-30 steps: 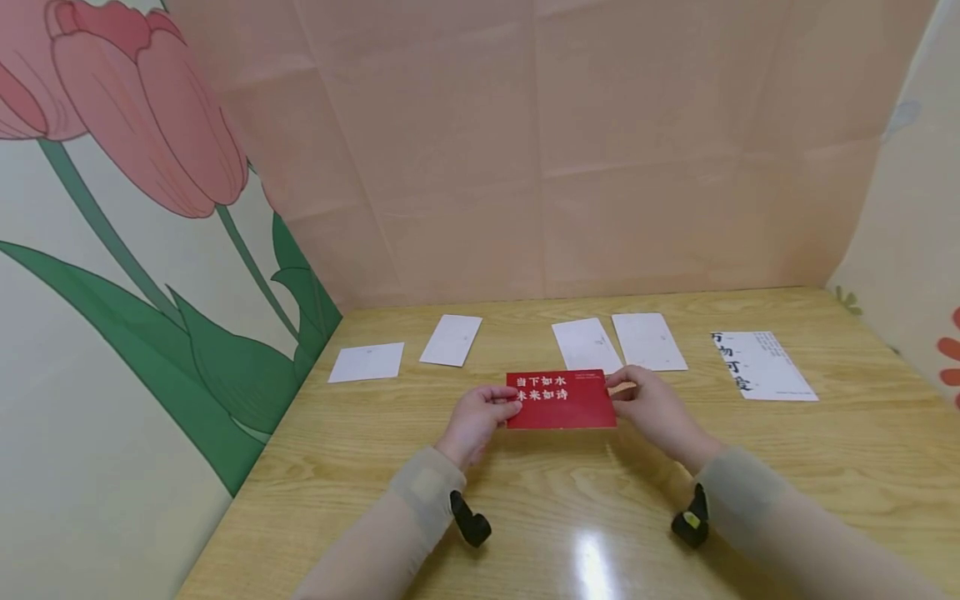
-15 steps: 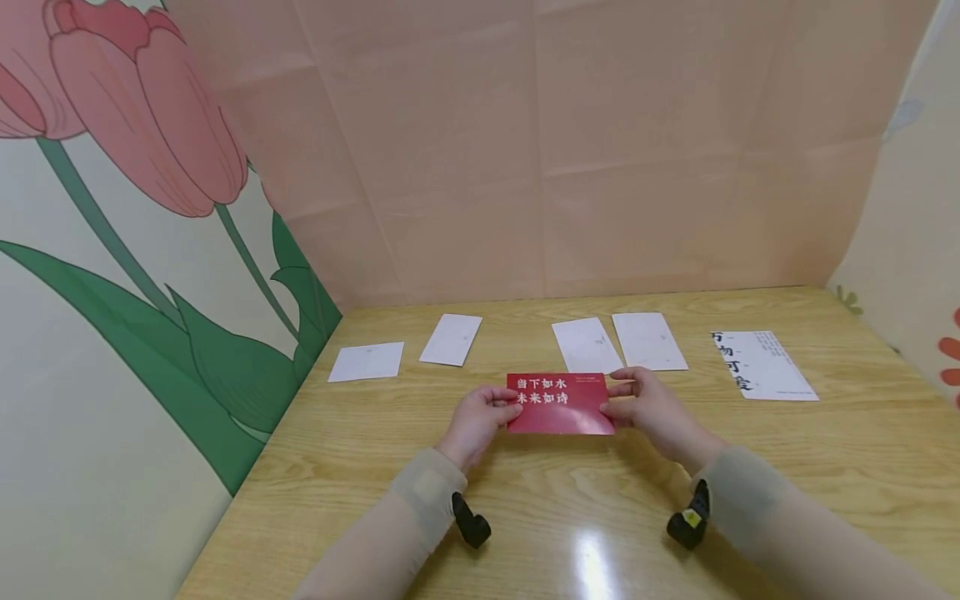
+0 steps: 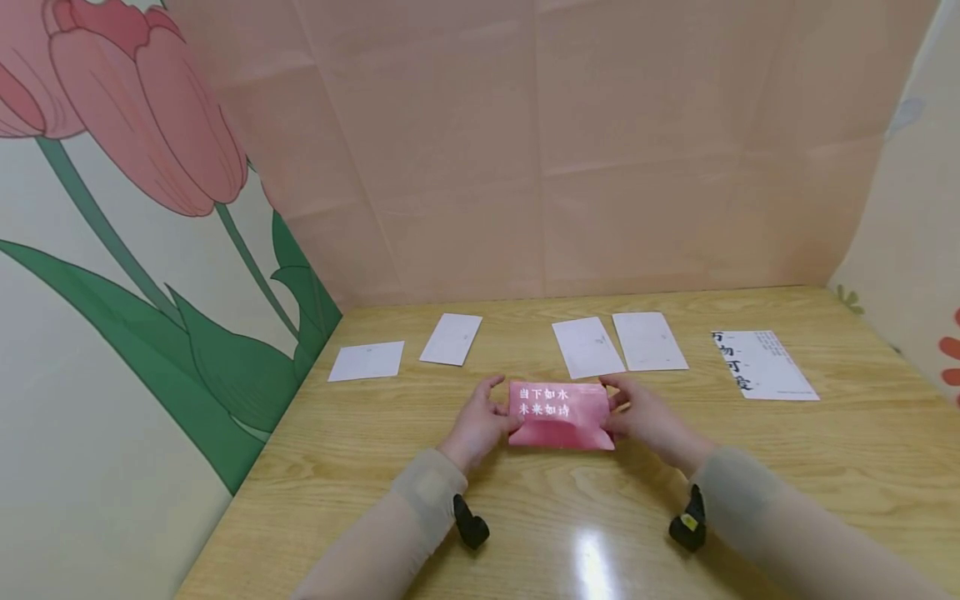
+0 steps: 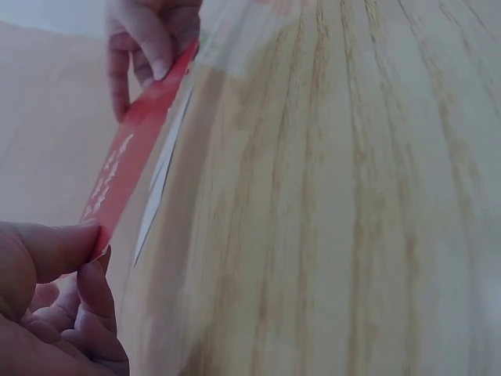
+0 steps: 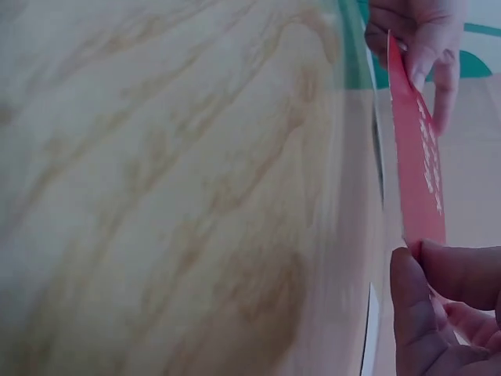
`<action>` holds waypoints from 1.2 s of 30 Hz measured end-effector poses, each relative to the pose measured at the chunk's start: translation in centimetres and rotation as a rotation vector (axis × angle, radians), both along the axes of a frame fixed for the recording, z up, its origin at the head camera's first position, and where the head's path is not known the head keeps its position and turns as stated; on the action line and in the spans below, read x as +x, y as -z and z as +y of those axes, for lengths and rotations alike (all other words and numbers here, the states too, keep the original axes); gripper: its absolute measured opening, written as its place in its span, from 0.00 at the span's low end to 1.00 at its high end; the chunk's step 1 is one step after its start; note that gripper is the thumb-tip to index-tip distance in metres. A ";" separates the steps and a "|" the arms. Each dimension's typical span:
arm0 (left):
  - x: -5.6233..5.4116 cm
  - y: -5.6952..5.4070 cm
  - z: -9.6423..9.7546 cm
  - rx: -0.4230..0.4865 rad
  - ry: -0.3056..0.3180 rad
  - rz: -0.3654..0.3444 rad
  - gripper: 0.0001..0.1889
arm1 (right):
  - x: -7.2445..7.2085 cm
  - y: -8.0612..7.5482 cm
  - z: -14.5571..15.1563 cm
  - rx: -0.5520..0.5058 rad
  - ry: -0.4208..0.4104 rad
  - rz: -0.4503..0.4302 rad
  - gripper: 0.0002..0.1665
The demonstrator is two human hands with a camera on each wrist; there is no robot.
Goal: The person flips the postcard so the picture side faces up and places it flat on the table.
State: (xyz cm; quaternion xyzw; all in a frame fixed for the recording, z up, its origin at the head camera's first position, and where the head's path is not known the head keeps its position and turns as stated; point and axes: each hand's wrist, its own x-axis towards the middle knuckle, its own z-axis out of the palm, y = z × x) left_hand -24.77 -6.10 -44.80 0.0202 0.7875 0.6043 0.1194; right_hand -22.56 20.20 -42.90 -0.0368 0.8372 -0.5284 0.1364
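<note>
A red card (image 3: 562,421) with white Chinese characters is held level by its two short sides, just over the middle of the table. My left hand (image 3: 478,423) pinches its left end between thumb and fingers, plain in the left wrist view, where the thumb lies on the printed face of the card (image 4: 129,160). At the opposite end my right hand (image 3: 647,418) pinches the card too, as the right wrist view shows with the card (image 5: 415,157) edge-on. In the head view its surface shines pale pink with glare.
Behind the hands several white cards lie apart on the wooden table (image 3: 360,492): a left one (image 3: 367,362), a tilted one (image 3: 451,339), and a pair (image 3: 587,347) right of centre. A card with black characters (image 3: 772,367) lies far right. A pink cloth (image 3: 540,150) hangs behind.
Both hands have lowered the red card slightly toward me and tipped it, so its face now catches the light. The white card behind it shows more fully. The other cards stay put.
</note>
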 end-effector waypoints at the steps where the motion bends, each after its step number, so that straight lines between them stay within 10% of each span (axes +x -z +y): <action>1: 0.0 0.0 -0.1 -0.024 0.015 0.003 0.38 | 0.0 0.0 0.0 0.017 -0.005 0.005 0.43; 13: -0.3 0.6 0.1 -0.260 0.057 0.064 0.34 | -0.7 0.3 -0.8 0.284 0.001 0.067 0.39; 36: -1.1 1.3 0.5 -0.588 0.095 0.160 0.31 | -1.8 0.9 -0.8 0.474 -0.072 0.122 0.36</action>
